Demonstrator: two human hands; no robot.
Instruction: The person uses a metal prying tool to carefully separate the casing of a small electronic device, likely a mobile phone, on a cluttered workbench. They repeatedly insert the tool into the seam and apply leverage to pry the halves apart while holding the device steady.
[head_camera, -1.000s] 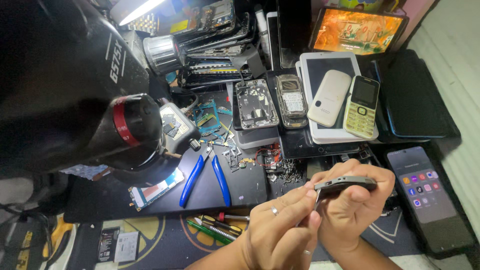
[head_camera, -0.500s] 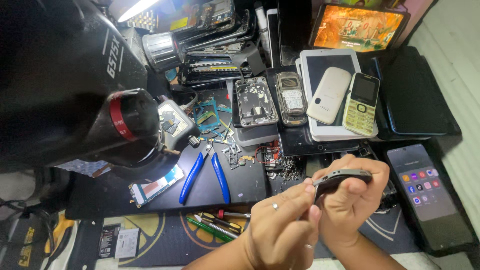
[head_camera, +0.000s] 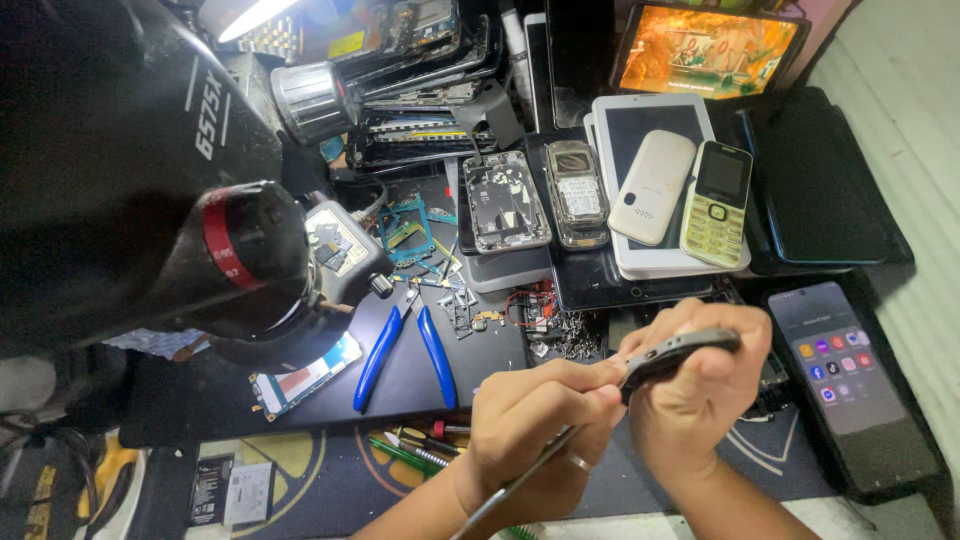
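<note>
Currently mid-pry: right hand (head_camera: 690, 400), lower right of centre of the frame, is closed around a dark phone (head_camera: 685, 348) held edge-up above the tabletop (head_camera: 480, 370), while left hand (head_camera: 535, 425), just beside it, pinches a thin metal tool (head_camera: 520, 482) whose tip looks set at the phone's near edge. Judging by that, the seam or a side slot is being worked; the next move calls for a steady grip and light, controlled pressure. Blue-handled pliers (head_camera: 405, 355) lie untouched, left of centre.
</note>
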